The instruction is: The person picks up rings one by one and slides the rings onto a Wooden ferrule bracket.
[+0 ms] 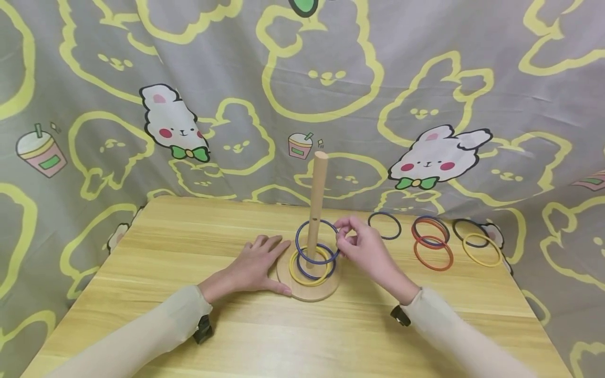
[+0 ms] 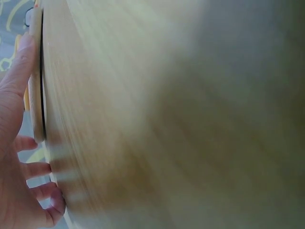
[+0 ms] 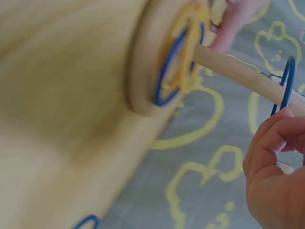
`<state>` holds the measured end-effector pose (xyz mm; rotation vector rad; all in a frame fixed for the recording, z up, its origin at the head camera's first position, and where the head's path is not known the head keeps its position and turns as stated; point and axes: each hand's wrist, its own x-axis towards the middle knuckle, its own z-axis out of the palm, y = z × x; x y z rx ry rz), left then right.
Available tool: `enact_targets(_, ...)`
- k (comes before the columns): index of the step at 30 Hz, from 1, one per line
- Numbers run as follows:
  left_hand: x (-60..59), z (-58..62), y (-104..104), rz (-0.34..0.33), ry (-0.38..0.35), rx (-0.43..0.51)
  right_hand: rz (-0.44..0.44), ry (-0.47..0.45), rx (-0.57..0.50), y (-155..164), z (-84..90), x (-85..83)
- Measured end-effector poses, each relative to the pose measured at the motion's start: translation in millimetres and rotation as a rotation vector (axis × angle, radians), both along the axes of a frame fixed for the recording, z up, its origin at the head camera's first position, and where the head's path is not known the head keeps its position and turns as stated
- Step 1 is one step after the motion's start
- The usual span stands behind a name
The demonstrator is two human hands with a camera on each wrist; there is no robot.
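In the head view a wooden peg [image 1: 318, 194] stands upright on a round wooden base [image 1: 326, 292]. My right hand [image 1: 366, 249] pinches a blue ring [image 1: 296, 240] between thumb and fingertips. That ring encircles the peg above the base, as the right wrist view also shows with the ring [image 3: 289, 78] around the peg [image 3: 238, 71]. Lower down, yellow rings [image 1: 291, 269] and another blue ring [image 1: 334, 265] lie around the peg's foot. My left hand [image 1: 252, 266] rests at the base's left edge, fingers spread and thumb touching the rim.
Right of the stand, several loose rings lie on the wooden table [image 1: 189, 231]: a dark ring [image 1: 400, 227], overlapping blue and red ones, a red ring [image 1: 416, 256], another dark ring [image 1: 455, 231] and a yellow ring [image 1: 501, 257]. A patterned curtain [image 1: 236, 68] hangs behind the table.
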<state>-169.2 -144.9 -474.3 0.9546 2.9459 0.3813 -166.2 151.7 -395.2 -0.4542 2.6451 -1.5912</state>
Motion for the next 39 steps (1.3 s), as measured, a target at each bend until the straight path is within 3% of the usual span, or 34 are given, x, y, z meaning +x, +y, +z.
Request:
enact_targets(12,0.3,0.2,0,0.000,-0.008,-0.012,0.017,-0.180,0.057,6,-48.2,2.7)
enact_targets(20,1.5,1.3,0,0.005,-0.010,-0.007,0.044,-0.188,0.099,8,-63.0,3.4)
enact_targets(28,1.5,0.3,1,0.001,0.011,-0.001,0.025,-0.193,0.090,26,-65.9,1.8)
enact_targets(33,1.7,0.4,0,0.003,0.018,-0.005,-0.045,-0.112,0.071,60,-67.0,-0.2)
enact_targets(39,0.9,-0.3,1,-0.006,0.017,0.004,-0.212,-0.050,0.125,115,-66.4,-2.5)
